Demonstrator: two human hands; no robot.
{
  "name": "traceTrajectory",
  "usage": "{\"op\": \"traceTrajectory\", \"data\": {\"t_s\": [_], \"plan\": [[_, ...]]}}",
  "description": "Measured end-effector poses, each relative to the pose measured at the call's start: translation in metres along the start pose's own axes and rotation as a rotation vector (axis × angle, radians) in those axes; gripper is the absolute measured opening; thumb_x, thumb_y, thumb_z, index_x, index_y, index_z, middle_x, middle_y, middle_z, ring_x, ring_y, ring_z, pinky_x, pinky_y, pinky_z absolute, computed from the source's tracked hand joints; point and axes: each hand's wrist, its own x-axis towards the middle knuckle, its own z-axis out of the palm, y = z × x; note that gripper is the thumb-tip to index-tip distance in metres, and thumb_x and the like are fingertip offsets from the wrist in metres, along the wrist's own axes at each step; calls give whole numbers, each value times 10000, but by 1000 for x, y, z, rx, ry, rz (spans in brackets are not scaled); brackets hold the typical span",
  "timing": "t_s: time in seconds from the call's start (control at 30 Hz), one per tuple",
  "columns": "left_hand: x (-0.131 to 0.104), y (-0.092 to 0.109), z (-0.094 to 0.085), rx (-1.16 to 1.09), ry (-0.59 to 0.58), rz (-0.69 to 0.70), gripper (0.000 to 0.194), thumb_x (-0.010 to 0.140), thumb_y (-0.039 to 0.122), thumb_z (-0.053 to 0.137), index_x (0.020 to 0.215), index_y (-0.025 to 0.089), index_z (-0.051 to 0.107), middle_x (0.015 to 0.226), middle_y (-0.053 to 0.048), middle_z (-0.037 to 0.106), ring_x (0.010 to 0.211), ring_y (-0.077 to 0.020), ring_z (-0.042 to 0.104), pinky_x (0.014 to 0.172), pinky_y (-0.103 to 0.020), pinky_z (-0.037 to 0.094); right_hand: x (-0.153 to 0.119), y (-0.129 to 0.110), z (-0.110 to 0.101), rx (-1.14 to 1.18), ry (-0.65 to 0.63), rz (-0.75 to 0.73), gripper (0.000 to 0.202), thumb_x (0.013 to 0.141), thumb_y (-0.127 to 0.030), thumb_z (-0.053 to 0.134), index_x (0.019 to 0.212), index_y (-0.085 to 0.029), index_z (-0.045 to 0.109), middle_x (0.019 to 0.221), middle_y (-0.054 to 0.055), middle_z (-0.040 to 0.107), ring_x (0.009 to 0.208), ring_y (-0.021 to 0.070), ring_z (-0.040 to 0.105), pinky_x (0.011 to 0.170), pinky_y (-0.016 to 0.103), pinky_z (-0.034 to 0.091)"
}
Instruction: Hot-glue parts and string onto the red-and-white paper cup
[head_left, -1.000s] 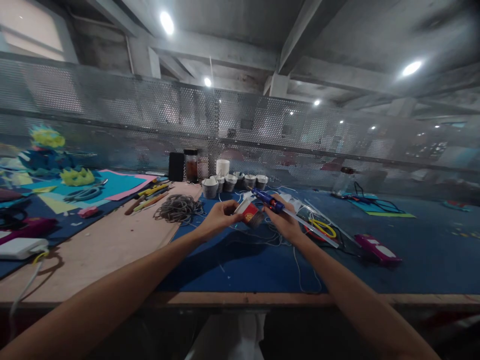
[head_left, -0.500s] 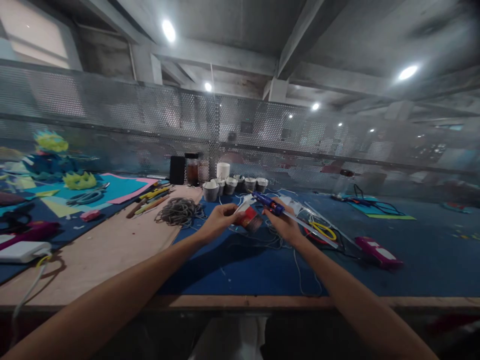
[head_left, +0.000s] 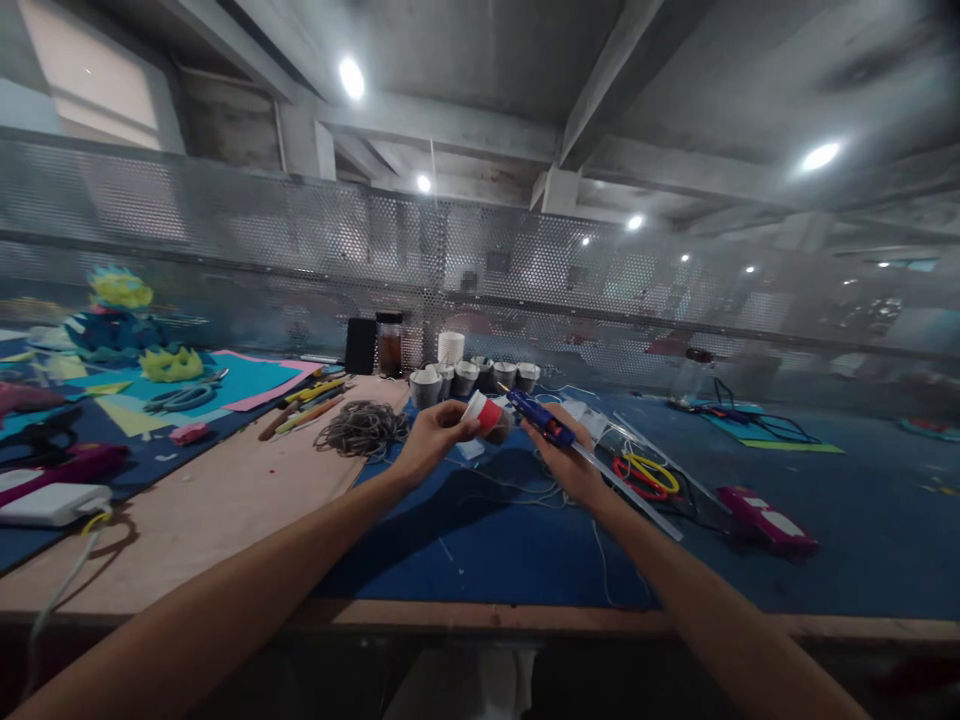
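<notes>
Holding a red cup (head_left: 487, 414) in my left hand (head_left: 435, 436), I grip a blue glue gun (head_left: 541, 419) in my right hand (head_left: 568, 462) above the surface's (head_left: 487, 540) middle.

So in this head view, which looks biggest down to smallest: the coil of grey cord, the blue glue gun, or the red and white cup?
1. Coil of grey cord, widest.
2. Blue glue gun, in the right hand.
3. Red and white cup, in the left hand.
Gun and cup look close; fingers partly hide both.

A coil of grey cord (head_left: 361, 428) is lying on the worktop (head_left: 210, 500), with a row of small grey cups (head_left: 469, 378) sitting behind it. Green scissors (head_left: 180, 398) are resting on coloured paper sheets (head_left: 247, 375), and a white power bank (head_left: 52, 503) is sitting near the left edge.
</notes>
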Motion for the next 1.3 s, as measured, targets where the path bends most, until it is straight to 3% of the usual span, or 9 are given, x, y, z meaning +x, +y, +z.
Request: {"op": "traceTrajectory", "data": {"t_s": [0.1, 0.3, 0.53, 1.03, 1.3], "plan": [[2, 0, -2, 44, 88, 32, 370, 685, 421, 854, 858, 138, 691, 801, -46, 739, 751, -191, 662, 719, -283, 499, 1, -6, -2, -87, 52, -83, 206, 927, -400, 612, 937, -209, 687, 1034, 84, 691, 958, 239, 638, 901, 394, 499], [1, 5, -3, 132, 118, 78, 361, 732, 448, 799, 883, 135, 702, 821, -43, 735, 775, -208, 656, 712, -284, 479, -5, -1, 4, -180, -70, 72, 329, 906, -520, 618, 816, -207, 663, 724, 15, 653, 659, 196, 589, 646, 337, 485], [1, 4, -2, 196, 164, 126, 281, 808, 401, 734, 887, 131, 734, 795, -32, 723, 740, -189, 633, 680, -273, 455, -8, 4, 12, -270, -67, 81, 370, 879, -568, 626, 759, -224, 695, 703, 42, 688, 637, 234, 618, 618, 375, 491], [0, 9, 2, 162, 163, 115, 319, 756, 402, 796, 915, 128, 756, 825, -58, 756, 774, -213, 669, 717, -298, 499, -8, 3, 10, -250, -66, 69, 391, 887, -562, 614, 704, -222, 675, 664, 42, 650, 610, 221, 584, 582, 357, 477], [1, 6, 1, 135, 167, 104, 386, 729, 438, 809, 938, 118, 754, 846, -72, 769, 797, -235, 688, 731, -308, 510, -10, 2, 11, -240, -60, 79, 442, 877, -570, 620, 619, -212, 614, 570, 10, 536, 540, 177, 492, 512, 312, 408]]}}
